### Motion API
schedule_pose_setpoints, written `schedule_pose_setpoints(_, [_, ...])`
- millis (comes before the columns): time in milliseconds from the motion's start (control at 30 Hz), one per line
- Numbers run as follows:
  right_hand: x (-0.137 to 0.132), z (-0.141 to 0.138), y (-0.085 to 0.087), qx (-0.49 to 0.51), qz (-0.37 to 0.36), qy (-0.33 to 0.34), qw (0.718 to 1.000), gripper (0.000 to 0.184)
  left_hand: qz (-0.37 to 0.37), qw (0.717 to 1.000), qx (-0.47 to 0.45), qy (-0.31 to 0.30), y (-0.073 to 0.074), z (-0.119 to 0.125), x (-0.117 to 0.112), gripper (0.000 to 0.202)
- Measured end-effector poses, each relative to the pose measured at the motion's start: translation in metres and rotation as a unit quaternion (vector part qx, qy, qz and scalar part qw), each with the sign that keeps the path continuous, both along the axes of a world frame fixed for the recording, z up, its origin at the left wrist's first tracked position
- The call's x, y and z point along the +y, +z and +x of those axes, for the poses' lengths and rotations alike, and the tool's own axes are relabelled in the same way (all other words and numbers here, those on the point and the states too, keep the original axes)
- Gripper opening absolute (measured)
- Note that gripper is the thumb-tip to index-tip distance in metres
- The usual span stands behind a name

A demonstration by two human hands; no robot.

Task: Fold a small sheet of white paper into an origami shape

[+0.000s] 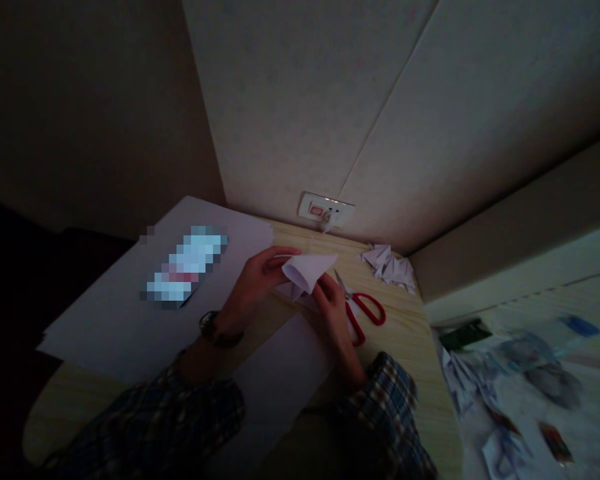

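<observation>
Both my hands hold a small white folded paper (307, 270) above a wooden table (410, 320). My left hand (257, 283) grips its left side with fingers curled over the top edge. My right hand (335, 313) pinches its lower right part. A watch sits on my left wrist. Red-handled scissors (363, 310) lie on the table just right of my right hand, partly hidden by it.
A large white sheet (110, 313) lies at the left and another white sheet (280, 380) below my hands. Several folded paper pieces (390, 267) are heaped near the wall. A wall socket (325, 210) is behind. Scraps and clutter (510, 387) lie at the right.
</observation>
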State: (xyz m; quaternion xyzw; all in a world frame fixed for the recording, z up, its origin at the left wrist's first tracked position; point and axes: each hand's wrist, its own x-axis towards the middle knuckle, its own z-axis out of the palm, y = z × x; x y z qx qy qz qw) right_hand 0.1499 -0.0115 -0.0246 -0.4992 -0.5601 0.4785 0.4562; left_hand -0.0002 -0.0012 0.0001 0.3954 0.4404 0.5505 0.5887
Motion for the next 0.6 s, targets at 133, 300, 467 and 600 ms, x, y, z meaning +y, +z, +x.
schedule_pose_setpoints(133, [0.0008,-0.0021,0.0015,0.018,-0.009,0.011,1.000,0.019,0.012,1.000,-0.007,0.000,-0.0025,0.0004,0.0015,0.036])
schedule_pose_setpoints(300, [0.0003,-0.0015,-0.0013,-0.022,0.018,-0.017,0.999,0.019,0.013,1.000,0.002,0.001,-0.0016,0.0003,0.0026,0.039])
schedule_pose_setpoints(467, [0.0004,0.0019,-0.0019,-0.046,0.041,-0.036,0.997,0.017,-0.018,0.999,0.034,0.031,0.0026,-0.0004,0.0003,0.035])
schedule_pose_setpoints(600, [0.0015,0.0026,-0.0022,-0.026,0.002,0.006,1.000,0.022,-0.015,0.999,0.029,0.037,0.0032,0.0001,0.0001,0.033])
